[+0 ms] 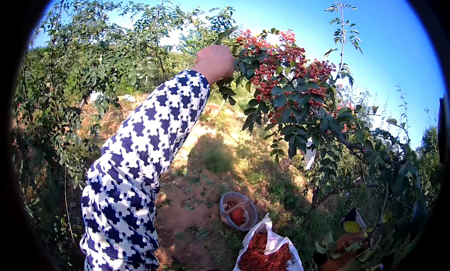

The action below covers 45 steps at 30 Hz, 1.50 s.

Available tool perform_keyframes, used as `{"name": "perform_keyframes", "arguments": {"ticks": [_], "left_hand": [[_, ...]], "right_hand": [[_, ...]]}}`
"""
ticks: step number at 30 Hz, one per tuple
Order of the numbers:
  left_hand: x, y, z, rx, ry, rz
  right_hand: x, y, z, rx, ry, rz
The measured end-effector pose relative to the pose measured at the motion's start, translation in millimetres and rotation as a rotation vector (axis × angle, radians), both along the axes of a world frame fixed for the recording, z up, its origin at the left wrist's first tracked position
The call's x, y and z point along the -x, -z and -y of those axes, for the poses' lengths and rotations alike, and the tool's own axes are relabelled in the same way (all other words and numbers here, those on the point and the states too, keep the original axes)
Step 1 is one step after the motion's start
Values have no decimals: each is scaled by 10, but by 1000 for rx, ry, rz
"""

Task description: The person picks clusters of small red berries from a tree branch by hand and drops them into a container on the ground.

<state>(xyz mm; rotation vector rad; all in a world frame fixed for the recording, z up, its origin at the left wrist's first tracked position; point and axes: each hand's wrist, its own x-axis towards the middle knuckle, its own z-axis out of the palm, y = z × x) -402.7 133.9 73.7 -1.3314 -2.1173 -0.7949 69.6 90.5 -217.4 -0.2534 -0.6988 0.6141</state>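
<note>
My left hand (215,63), in a navy-and-white patterned sleeve, reaches up and is closed around the leafy end of a branch (242,65). Its fingers curl away from view. Just right of it hang dense clusters of red prickly ash berries (269,72) among dark green leaves (293,95). Low on the right, in shade, a brownish, skin-toned shape that looks like my right hand (344,251) is partly covered by leaves. What it touches, and how its fingers are set, cannot be made out.
Below, a bucket (225,218) with a handle across it holds some red berries. Beside it an opened white sack (297,255) is filled with red berries (262,253). Leafy shrubs (52,95) stand on the left. A bare branch (351,144) runs along the right.
</note>
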Motion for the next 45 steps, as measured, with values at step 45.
{"name": "perform_keyframes", "arguments": {"ticks": [45], "left_hand": [[-35, 1426, 57, 323, 652, 71]], "right_hand": [[3357, -1031, -1286, -13, -681, 888]]}}
